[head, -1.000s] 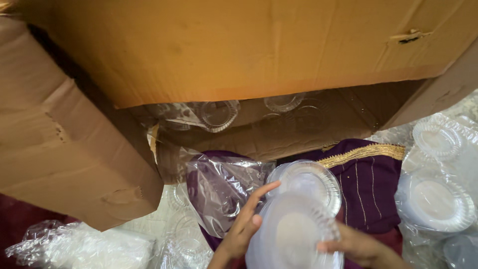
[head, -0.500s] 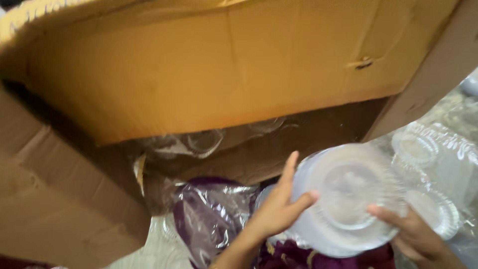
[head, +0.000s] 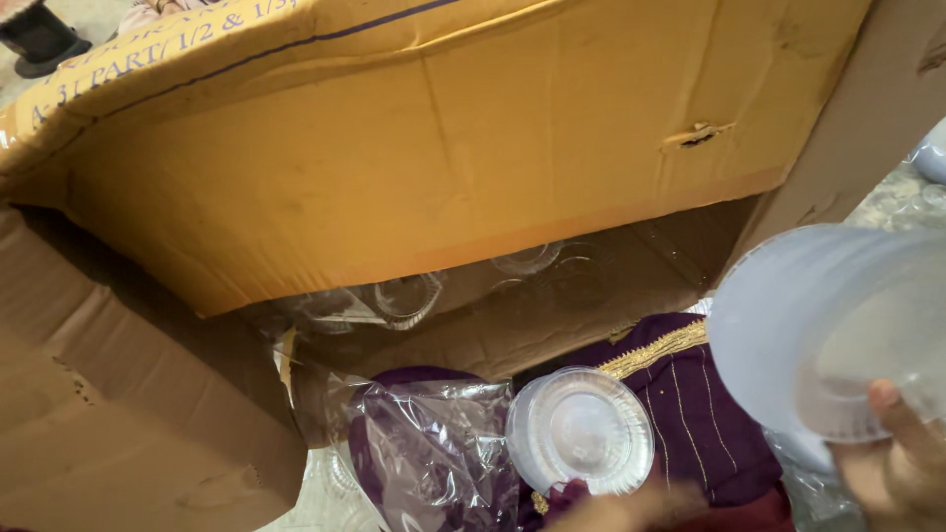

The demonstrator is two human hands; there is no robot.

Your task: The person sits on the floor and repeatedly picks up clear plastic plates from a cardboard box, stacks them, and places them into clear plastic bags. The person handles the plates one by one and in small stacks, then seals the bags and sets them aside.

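Cardboard fills most of the view: a big open carton (head: 424, 148) lies on its side, its upper flap hanging over the mouth and another flap folded out at the lower left. Inside the carton, deep under the upper flap, sit a few clear plastic bowls (head: 409, 296), loose and partly in shadow. Below the carton's mouth spreads a dark purple garment (head: 690, 414) with gold trim, which carries the smaller things. To the right of the mouth, the right hand (head: 902, 458) grips a stack of clear plastic plates (head: 828, 325) by its lower edge, thumb pressed on the near face, the stack tilted and lifted clear of the garment. Just below the mouth lies a crumpled clear plastic bag (head: 434, 453) on the garment, and beside it, touching its right edge, a second, smaller stack of clear plates (head: 581, 429). The left hand (head: 631, 507) is a blur under that smaller stack; whether it grips anything cannot be told.
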